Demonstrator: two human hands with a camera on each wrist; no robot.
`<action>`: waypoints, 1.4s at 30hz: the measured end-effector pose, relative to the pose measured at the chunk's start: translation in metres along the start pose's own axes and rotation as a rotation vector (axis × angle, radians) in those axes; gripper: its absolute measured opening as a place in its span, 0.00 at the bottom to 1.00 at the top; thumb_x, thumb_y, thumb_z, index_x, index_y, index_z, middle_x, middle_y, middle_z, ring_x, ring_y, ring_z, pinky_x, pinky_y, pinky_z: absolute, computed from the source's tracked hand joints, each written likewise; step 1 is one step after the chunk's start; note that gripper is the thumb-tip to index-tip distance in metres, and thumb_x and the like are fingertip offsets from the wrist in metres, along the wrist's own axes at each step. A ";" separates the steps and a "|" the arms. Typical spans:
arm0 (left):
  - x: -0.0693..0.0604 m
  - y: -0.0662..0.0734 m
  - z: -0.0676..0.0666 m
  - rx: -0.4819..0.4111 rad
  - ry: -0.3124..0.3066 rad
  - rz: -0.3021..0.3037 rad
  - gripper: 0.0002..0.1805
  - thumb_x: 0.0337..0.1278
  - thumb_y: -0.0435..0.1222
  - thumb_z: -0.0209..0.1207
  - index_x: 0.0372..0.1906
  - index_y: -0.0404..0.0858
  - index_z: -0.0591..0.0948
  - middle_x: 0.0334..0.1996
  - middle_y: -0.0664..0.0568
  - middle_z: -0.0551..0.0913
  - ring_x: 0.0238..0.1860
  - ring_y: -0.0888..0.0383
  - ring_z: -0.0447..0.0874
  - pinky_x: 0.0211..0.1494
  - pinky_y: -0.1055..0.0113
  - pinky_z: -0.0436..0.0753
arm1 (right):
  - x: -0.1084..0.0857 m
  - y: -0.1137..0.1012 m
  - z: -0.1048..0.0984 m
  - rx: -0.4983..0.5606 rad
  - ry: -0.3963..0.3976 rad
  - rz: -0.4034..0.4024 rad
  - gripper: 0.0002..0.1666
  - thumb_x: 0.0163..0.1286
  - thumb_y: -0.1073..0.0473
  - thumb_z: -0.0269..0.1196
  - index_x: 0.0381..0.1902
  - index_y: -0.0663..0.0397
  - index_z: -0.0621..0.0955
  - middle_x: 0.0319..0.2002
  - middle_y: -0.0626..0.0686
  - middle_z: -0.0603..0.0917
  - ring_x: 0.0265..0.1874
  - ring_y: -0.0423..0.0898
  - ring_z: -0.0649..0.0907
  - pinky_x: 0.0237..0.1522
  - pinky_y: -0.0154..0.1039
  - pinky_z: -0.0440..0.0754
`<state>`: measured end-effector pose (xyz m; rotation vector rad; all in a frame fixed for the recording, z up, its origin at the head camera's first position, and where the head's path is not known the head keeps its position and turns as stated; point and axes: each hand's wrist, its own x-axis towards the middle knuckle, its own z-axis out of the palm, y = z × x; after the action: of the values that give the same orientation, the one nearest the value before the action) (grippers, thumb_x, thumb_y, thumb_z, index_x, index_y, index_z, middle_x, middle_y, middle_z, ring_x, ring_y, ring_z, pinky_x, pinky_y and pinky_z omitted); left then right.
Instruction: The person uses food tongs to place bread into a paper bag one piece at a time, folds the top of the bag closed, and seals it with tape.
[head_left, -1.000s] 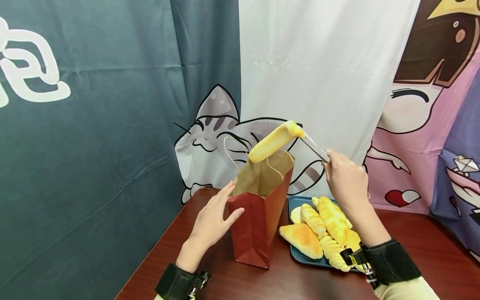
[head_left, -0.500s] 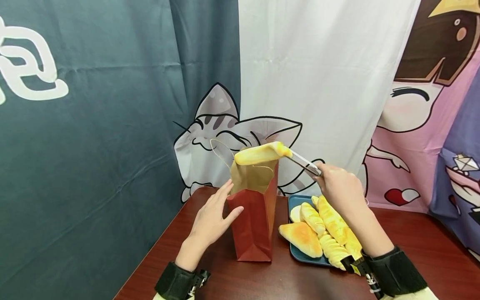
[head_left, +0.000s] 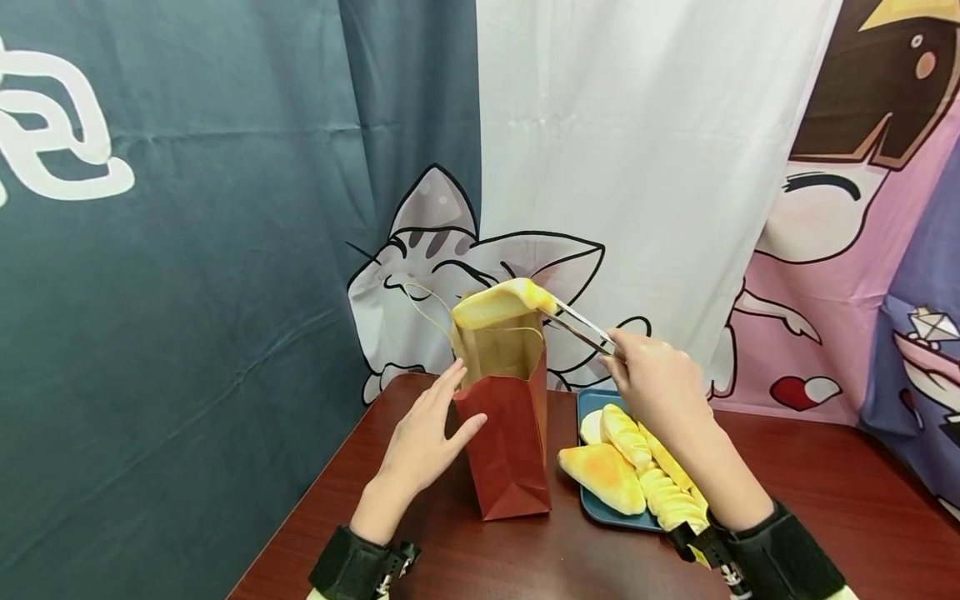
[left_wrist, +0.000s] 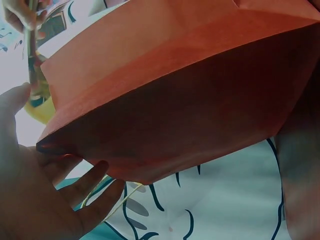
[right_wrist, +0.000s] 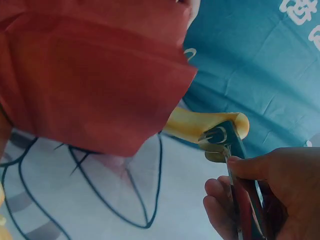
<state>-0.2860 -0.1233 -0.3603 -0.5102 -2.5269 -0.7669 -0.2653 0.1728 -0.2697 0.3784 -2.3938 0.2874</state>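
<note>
My right hand (head_left: 663, 383) grips metal tongs (head_left: 581, 323), whose tips pinch one end of a long yellow bread (head_left: 498, 305) over the mouth of a red paper bag (head_left: 506, 442). In the right wrist view the tongs (right_wrist: 245, 195) hold the bread (right_wrist: 200, 125) beside the bag's top edge. My left hand (head_left: 420, 437) has its fingers spread and extended at the bag's left upper edge; in the left wrist view its fingertips touch the bag (left_wrist: 175, 110). The bag stands upright with its brown inside showing.
Right of the bag, a blue tray (head_left: 611, 515) carries several breads (head_left: 603, 477), partly hidden under my right forearm. A reddish-brown table (head_left: 585, 567) lies beneath. Behind it hang printed curtains (head_left: 637, 167), and a teal cloth (head_left: 225, 250) covers the left side.
The tongs and bread have moved left and slightly down overall, across the bag's opening, and the bread has levelled. The bag has turned a little. My left hand has hardly moved.
</note>
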 end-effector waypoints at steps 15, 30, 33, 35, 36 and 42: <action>0.001 0.000 0.001 0.016 -0.011 -0.010 0.40 0.65 0.62 0.54 0.78 0.52 0.61 0.79 0.62 0.58 0.75 0.52 0.65 0.71 0.46 0.73 | -0.008 -0.025 -0.013 -0.008 -0.199 0.015 0.09 0.66 0.56 0.67 0.29 0.51 0.79 0.18 0.48 0.77 0.18 0.50 0.78 0.19 0.46 0.74; 0.003 0.006 0.008 0.028 0.042 0.055 0.36 0.67 0.54 0.58 0.75 0.47 0.65 0.78 0.57 0.61 0.72 0.51 0.70 0.68 0.48 0.76 | -0.009 -0.011 -0.024 0.072 -0.403 0.141 0.26 0.69 0.46 0.64 0.55 0.59 0.79 0.24 0.46 0.82 0.26 0.46 0.81 0.27 0.44 0.76; 0.004 0.008 0.010 0.028 0.052 0.079 0.35 0.67 0.51 0.59 0.74 0.45 0.66 0.77 0.56 0.63 0.70 0.51 0.72 0.67 0.48 0.76 | -0.010 -0.006 -0.021 0.086 -0.374 0.151 0.24 0.71 0.46 0.62 0.54 0.58 0.79 0.25 0.49 0.81 0.25 0.47 0.79 0.25 0.43 0.74; 0.005 0.009 0.010 0.032 0.055 0.087 0.35 0.67 0.50 0.60 0.74 0.45 0.66 0.77 0.56 0.63 0.70 0.51 0.73 0.67 0.49 0.77 | -0.010 -0.004 -0.018 0.089 -0.346 0.154 0.22 0.72 0.47 0.61 0.53 0.57 0.79 0.25 0.51 0.81 0.25 0.49 0.79 0.25 0.43 0.73; 0.005 0.010 0.011 0.032 0.056 0.090 0.34 0.67 0.50 0.60 0.74 0.45 0.66 0.77 0.56 0.63 0.69 0.51 0.73 0.67 0.49 0.77 | -0.010 -0.003 -0.017 0.092 -0.336 0.157 0.21 0.72 0.47 0.61 0.52 0.57 0.79 0.26 0.51 0.81 0.25 0.49 0.79 0.25 0.43 0.73; 0.008 0.012 0.012 0.038 0.057 0.095 0.34 0.67 0.49 0.60 0.74 0.46 0.66 0.77 0.57 0.63 0.69 0.52 0.73 0.67 0.50 0.77 | -0.012 -0.004 -0.014 0.141 -0.339 0.120 0.23 0.71 0.44 0.62 0.51 0.57 0.77 0.25 0.47 0.82 0.24 0.45 0.78 0.25 0.42 0.74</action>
<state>-0.2905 -0.1057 -0.3602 -0.5826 -2.4411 -0.6873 -0.2471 0.1758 -0.2673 0.3727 -2.7430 0.4815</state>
